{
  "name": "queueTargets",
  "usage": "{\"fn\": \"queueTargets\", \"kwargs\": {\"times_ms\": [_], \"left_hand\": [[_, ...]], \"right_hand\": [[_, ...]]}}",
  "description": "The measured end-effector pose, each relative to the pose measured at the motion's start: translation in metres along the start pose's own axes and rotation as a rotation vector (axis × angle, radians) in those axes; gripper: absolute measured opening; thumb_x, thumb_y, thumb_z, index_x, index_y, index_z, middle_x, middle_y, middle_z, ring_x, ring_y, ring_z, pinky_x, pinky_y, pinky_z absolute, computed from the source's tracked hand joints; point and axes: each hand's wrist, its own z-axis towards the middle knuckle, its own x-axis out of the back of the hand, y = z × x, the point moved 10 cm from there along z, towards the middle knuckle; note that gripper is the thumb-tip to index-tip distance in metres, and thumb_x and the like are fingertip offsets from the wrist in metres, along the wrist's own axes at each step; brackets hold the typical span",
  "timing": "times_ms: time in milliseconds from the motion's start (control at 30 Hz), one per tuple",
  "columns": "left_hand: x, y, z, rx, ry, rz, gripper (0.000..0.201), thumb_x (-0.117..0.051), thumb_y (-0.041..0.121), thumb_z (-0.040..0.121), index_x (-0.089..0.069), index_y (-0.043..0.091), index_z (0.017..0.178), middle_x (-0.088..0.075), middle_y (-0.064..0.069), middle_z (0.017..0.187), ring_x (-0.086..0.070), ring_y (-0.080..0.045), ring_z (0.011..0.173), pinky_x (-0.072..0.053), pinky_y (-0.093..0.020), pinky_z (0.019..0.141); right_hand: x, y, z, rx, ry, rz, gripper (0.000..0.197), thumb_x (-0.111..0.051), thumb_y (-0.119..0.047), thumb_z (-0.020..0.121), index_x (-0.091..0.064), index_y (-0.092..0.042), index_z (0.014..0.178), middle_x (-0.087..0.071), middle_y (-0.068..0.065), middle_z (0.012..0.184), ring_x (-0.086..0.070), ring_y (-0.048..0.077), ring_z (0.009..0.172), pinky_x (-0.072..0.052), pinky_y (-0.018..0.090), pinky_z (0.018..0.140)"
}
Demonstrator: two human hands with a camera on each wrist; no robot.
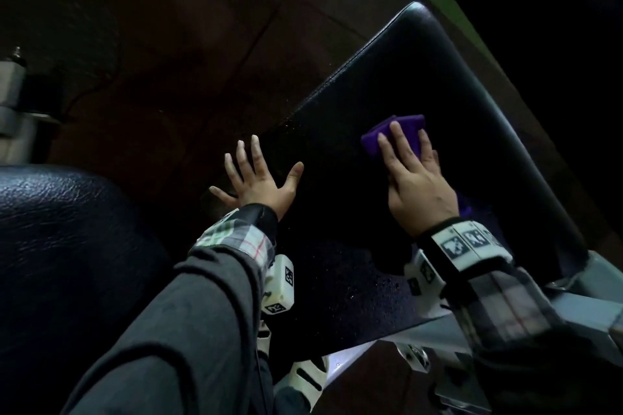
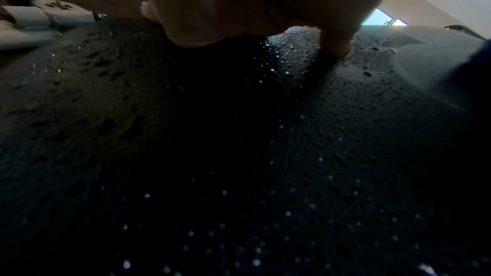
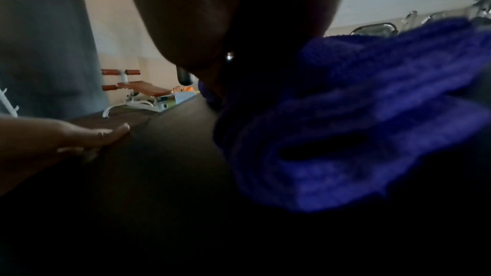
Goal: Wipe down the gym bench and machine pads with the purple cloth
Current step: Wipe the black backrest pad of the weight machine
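Your left forearm wears a dark grey sleeve (image 1: pixel 175 323) running from 7 o'clock toward the centre. A plaid cuff (image 1: pixel 236 239) in white, grey and green with thin red lines peeks out at its end. A black strap crosses that wrist, and a white camera block (image 1: pixel 281 283) with black square markers hangs beneath it. At 4 o'clock, your right wrist carries a black band (image 1: pixel 465 242) with white tiles printed with black-and-white markers. Behind it lies a grey and white plaid sleeve (image 1: pixel 505 307). Your left hand (image 1: pixel 259 178) and right hand (image 1: pixel 414 175) are bare.
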Motion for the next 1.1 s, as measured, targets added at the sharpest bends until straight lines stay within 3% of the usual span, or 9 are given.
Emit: {"fn": "queueTargets", "kwargs": {"times_ms": [67, 200, 333, 533, 667, 733, 833, 933, 1100], "left_hand": [[0.0, 0.0, -0.001, 0.003, -0.002, 0.003, 0.093, -0.031, 0.078, 0.083, 0.019, 0.035, 0.149, 0.02, 0.008, 0.159, 0.022, -0.018, 0.145, 0.012, -0.065, 0.108], [0.0, 0.001, 0.0, -0.002, -0.01, 0.0, 0.093, -0.031, 0.077, 0.084, 0.018, 0.035, 0.149, 0.02, 0.008, 0.159, 0.022, -0.019, 0.145, 0.012, -0.065, 0.108], [0.0, 0.0, -0.001, -0.002, -0.015, 0.003, 0.093, -0.031, 0.078, 0.083, 0.019, 0.035, 0.149, 0.02, 0.008, 0.159, 0.022, -0.019, 0.145, 0.012, -0.066, 0.108], [0.0, 0.001, -0.001, 0.001, -0.028, -0.003, 0.094, -0.031, 0.078, 0.083, 0.02, 0.035, 0.149, 0.021, 0.008, 0.159, 0.023, -0.019, 0.145, 0.013, -0.065, 0.108], [0.0, 0.001, -0.002, 0.003, -0.033, 0.004, 0.094, -0.031, 0.078, 0.083, 0.019, 0.034, 0.149, 0.021, 0.007, 0.159, 0.023, -0.02, 0.145, 0.012, -0.065, 0.108], [0.0, 0.001, -0.002, 0.008, -0.033, 0.004, 0.094, -0.031, 0.078, 0.083, 0.019, 0.034, 0.149, 0.021, 0.007, 0.159, 0.023, -0.02, 0.145, 0.012, -0.065, 0.108], [0.0, 0.001, -0.001, 0.014, -0.034, 0.007, 0.094, -0.031, 0.078, 0.082, 0.019, 0.035, 0.149, 0.021, 0.008, 0.159, 0.023, -0.019, 0.145, 0.013, -0.065, 0.108], [0.0, 0.0, -0.001, 0.017, -0.043, 0.007, 0.094, -0.031, 0.078, 0.082, 0.02, 0.035, 0.149, 0.022, 0.008, 0.158, 0.024, -0.019, 0.145, 0.013, -0.065, 0.108], [0.001, 0.001, -0.003, 0.016, -0.05, 0.012, 0.094, -0.03, 0.078, 0.083, 0.021, 0.034, 0.149, 0.023, 0.008, 0.158, 0.025, -0.018, 0.144, 0.012, -0.064, 0.108]], "right_hand": [[-0.005, -0.016, 0.009, 0.012, -0.009, 0.011, 0.069, -0.047, -0.012, 0.085, -0.024, -0.027, 0.147, -0.013, -0.005, 0.156, -0.006, 0.036, 0.144, -0.011, 0.05, 0.114], [-0.025, -0.046, -0.012, 0.273, -0.069, -0.139, 0.065, -0.038, -0.021, 0.079, -0.034, -0.028, 0.144, -0.026, -0.003, 0.154, -0.022, 0.037, 0.14, -0.022, 0.047, 0.11], [-0.03, -0.027, -0.046, 0.409, -0.125, -0.181, 0.069, -0.037, -0.02, 0.075, -0.032, -0.031, 0.143, -0.025, -0.006, 0.154, -0.022, 0.031, 0.141, -0.022, 0.044, 0.109], [-0.006, 0.006, -0.025, 0.177, -0.073, -0.04, 0.064, -0.033, -0.025, 0.079, -0.036, -0.026, 0.143, -0.026, -0.002, 0.153, -0.02, 0.038, 0.14, -0.026, 0.054, 0.109], [-0.005, -0.008, 0.005, 0.016, -0.026, 0.06, 0.065, -0.043, -0.016, 0.087, -0.023, -0.03, 0.147, -0.008, -0.008, 0.157, -0.001, 0.034, 0.144, -0.005, 0.045, 0.116], [-0.013, -0.023, 0.009, 0.021, -0.04, 0.065, 0.067, -0.047, -0.015, 0.088, -0.02, -0.032, 0.147, -0.006, -0.008, 0.157, 0.001, 0.033, 0.144, -0.004, 0.045, 0.115], [-0.025, -0.046, -0.005, 0.16, -0.038, 0.011, 0.063, -0.038, -0.024, 0.084, -0.028, -0.03, 0.146, -0.018, -0.005, 0.156, -0.011, 0.036, 0.143, -0.014, 0.049, 0.113], [-0.036, -0.043, -0.029, 0.233, -0.091, -0.048, 0.063, -0.032, -0.03, 0.083, -0.026, -0.032, 0.146, -0.018, -0.007, 0.155, -0.011, 0.031, 0.143, -0.013, 0.044, 0.112], [-0.02, -0.007, -0.027, 0.055, 0.0, 0.056, 0.065, -0.04, -0.024, 0.081, -0.028, -0.03, 0.145, -0.011, -0.005, 0.155, -0.005, 0.029, 0.142, -0.011, 0.047, 0.11]]}}
